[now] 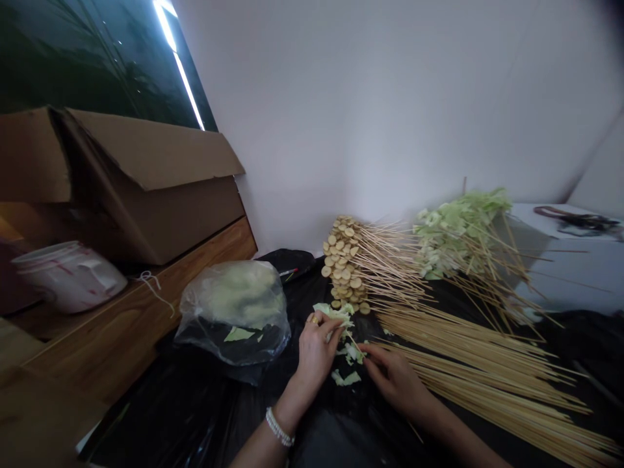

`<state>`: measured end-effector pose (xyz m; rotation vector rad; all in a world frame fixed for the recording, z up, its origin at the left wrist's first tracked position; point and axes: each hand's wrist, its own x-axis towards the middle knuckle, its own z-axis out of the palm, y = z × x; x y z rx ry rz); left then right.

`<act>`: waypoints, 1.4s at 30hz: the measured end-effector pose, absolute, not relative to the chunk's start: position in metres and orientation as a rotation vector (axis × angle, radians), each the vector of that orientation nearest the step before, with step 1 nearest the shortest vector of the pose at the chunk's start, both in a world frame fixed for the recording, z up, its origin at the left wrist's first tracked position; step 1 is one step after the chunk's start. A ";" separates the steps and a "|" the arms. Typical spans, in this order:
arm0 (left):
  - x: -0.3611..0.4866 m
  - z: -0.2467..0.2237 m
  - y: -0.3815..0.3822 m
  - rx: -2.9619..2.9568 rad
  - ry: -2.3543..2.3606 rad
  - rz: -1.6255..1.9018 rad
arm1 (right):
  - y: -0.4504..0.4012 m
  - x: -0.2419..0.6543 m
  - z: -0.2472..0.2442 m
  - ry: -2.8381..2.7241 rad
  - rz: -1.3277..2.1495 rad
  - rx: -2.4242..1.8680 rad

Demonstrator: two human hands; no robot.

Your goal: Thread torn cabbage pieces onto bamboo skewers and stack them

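My left hand [316,341], with a ring and a beaded bracelet, is closed on pale green cabbage leaf pieces [336,312]. A thin wooden skewer [357,346] runs from the leaf down to my right hand [392,377], whose thumb and fingers pinch it. Loose cabbage scraps [346,378] lie on the black plastic sheet [331,435] just under my hands. Left of my left hand sits a clear plastic bag [234,305] with more cabbage inside. Bare skewers [468,351] lie in a wide bundle beyond and beside my right hand.
Behind my hands are stacked skewers of round beige slices [344,260]. Skewered cabbage [458,227] is piled at the back right, by a white surface [585,260] with a dark cord [580,218]. Left stand a cardboard box [166,208] and a white tub [71,276] on a wooden ledge [117,318].
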<state>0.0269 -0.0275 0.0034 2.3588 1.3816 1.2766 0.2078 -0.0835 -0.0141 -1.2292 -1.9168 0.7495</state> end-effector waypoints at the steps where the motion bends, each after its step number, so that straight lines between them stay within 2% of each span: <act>1: 0.027 0.004 -0.028 2.346 1.362 1.257 | -0.084 0.208 -0.014 -1.917 0.746 -1.227; 12: 0.029 0.010 -0.027 2.144 1.181 1.230 | -0.080 0.212 -0.014 -1.905 0.747 -1.214; 24: 0.017 0.008 -0.013 1.899 1.369 1.469 | -0.081 0.215 -0.013 -1.936 0.685 -1.171; 42: 0.006 0.007 -0.007 1.973 1.469 1.263 | -0.079 0.224 -0.015 -2.127 0.434 -1.181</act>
